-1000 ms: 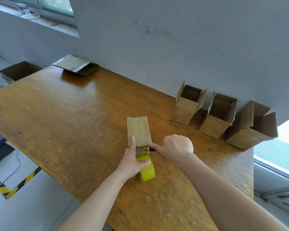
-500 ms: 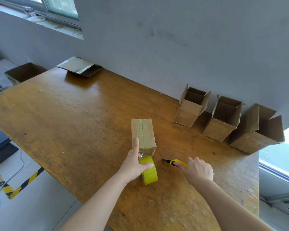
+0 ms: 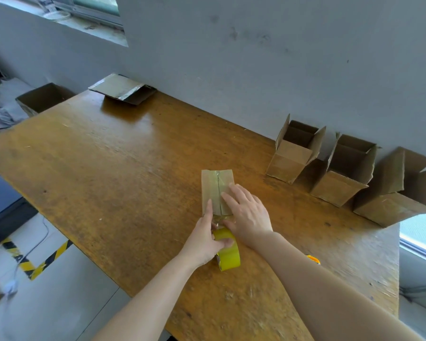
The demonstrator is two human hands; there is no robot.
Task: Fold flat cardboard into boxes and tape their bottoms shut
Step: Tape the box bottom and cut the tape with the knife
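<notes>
A small cardboard box [image 3: 213, 185] stands bottom-up on the wooden table [image 3: 123, 173], with a strip of tape along its seam. My right hand [image 3: 247, 212] lies flat on the box's taped bottom, fingers straight. My left hand [image 3: 204, 238] grips the yellow tape roll [image 3: 229, 253] just in front of the box, index finger stretched up along the box's left edge. A yellow cutter [image 3: 314, 259] lies on the table, mostly hidden behind my right forearm.
Three folded boxes [image 3: 290, 156] [image 3: 342, 175] [image 3: 394, 195] stand open along the wall at the right. Flat cardboard [image 3: 121, 91] lies at the table's far end, and an open box [image 3: 43, 98] sits beyond the left corner. The table's near edge drops to the floor.
My right hand put the yellow cutter down on the table to the right, then moved onto the box's taped bottom. My left hand kept hold of the tape roll.
</notes>
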